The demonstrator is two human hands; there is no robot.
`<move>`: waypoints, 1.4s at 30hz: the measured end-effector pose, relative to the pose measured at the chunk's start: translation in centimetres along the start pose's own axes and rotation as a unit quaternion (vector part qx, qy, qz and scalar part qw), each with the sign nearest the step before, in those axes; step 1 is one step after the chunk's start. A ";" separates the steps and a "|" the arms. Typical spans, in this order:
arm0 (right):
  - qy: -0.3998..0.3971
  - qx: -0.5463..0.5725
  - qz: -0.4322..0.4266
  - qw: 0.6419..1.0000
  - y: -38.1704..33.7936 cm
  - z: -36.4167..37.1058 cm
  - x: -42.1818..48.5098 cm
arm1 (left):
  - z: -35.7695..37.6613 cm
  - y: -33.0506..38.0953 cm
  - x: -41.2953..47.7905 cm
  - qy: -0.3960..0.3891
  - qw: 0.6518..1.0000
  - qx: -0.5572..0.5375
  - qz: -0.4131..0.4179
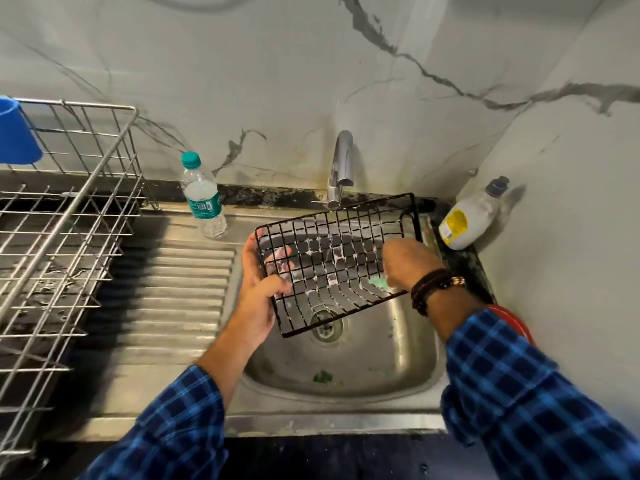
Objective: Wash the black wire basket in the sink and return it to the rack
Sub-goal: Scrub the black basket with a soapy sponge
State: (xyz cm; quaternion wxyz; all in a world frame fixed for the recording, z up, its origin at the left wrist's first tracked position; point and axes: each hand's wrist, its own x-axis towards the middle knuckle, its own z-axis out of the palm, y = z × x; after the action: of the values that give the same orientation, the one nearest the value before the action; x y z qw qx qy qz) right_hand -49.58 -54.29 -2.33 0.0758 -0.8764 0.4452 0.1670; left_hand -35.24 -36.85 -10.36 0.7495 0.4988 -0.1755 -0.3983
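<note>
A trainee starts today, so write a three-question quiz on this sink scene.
1. True or false: the basket lies on the rack.
2. Which hand holds the green sponge? A: left. B: right.
3. Fill in: the bottle stands to the ___ of the tap.

Key
1. False: the left hand holds it over the sink.
2. B, the right hand.
3. Left.

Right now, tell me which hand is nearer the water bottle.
Left. The left hand grips the black wire basket's left edge, near the water bottle; the right hand holds a green scrubber at its right end.
</note>
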 end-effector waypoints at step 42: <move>-0.041 0.149 -0.013 0.988 -2.3 5.2 -0.3 | -0.6 0.8 0.1 -0.009 0.992 0.114 0.052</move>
State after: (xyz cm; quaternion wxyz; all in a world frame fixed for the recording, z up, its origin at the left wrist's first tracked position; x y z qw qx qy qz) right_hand -49.11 -51.22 -7.13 0.2258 -0.8535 0.4501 0.1337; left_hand -34.38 -36.42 -9.91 0.7058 0.5677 -0.2518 -0.3407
